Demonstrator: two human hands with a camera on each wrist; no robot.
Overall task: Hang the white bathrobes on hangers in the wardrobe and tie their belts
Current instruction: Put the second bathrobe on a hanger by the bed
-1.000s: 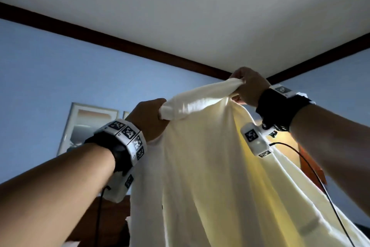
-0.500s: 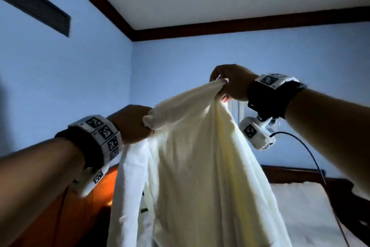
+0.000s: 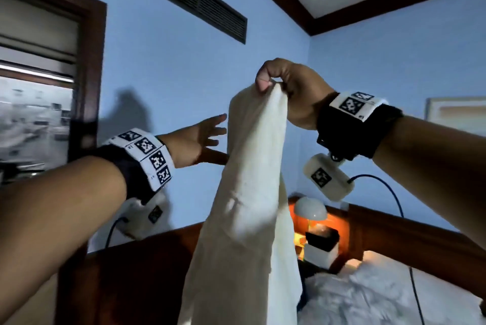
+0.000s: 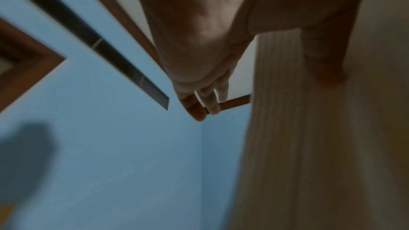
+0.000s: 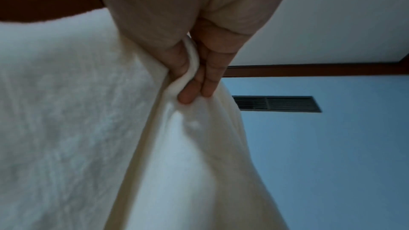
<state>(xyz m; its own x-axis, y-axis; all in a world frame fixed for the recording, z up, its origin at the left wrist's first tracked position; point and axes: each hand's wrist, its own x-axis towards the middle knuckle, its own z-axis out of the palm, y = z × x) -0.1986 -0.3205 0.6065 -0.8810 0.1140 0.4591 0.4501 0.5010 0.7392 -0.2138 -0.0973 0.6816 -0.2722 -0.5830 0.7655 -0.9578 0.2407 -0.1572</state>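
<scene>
A white bathrobe [image 3: 249, 193] hangs in a long fold in the middle of the head view. My right hand [image 3: 284, 90] grips its top edge from above, fingers curled round the cloth; the right wrist view shows the same pinch on the bathrobe [image 5: 181, 128] by my right hand [image 5: 194, 80]. My left hand [image 3: 202, 137] is open with fingers spread, just left of the robe, thumb touching or nearly touching the cloth. In the blurred left wrist view my left hand [image 4: 208, 97] is stretched out beside the bathrobe [image 4: 298, 146]. No hanger or belt is in sight.
A dark wooden door frame [image 3: 89, 61] stands at the left. A wooden headboard [image 3: 394, 240] and a lit bedside lamp [image 3: 310, 209] are behind the robe, with a white bed [image 3: 381, 293] at the lower right. An air vent [image 3: 200, 6] runs along the blue wall.
My left hand has let go of the robe and opened. The robe now hangs from my right hand alone, in a narrow fold. The head view has swung left and down.
</scene>
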